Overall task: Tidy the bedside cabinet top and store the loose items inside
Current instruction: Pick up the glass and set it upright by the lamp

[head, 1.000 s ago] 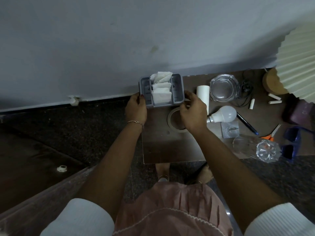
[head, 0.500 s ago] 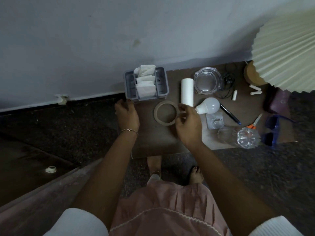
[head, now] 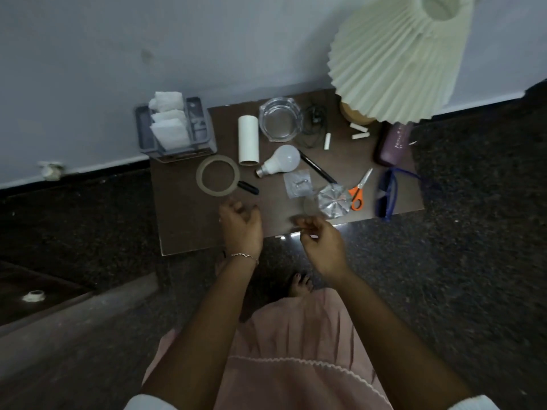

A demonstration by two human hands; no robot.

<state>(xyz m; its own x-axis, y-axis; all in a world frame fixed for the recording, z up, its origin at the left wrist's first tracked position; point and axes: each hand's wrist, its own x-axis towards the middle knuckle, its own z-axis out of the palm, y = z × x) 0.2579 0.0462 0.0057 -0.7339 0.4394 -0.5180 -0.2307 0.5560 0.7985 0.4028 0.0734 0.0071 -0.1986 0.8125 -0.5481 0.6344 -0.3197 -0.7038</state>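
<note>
Both hands over front edge of cabinet top, nothing held. Left hand: fingers loosely curled, apart; tape roll just beyond fingertips, untouched. Right hand: blurred, fingers loosely bent, near clear bottle, not touching. Bulb, white tube farther back. Gray organizer at back left corner, by wall. Pleated lampshade right. Dark speckled floor around.

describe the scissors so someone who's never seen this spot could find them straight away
Start at the pleated lamp shade over the back right of the cabinet top, then come straight toward the front edge. The scissors lie there between a clear bottle and blue glasses. They are the only thing with orange handles.
</note>
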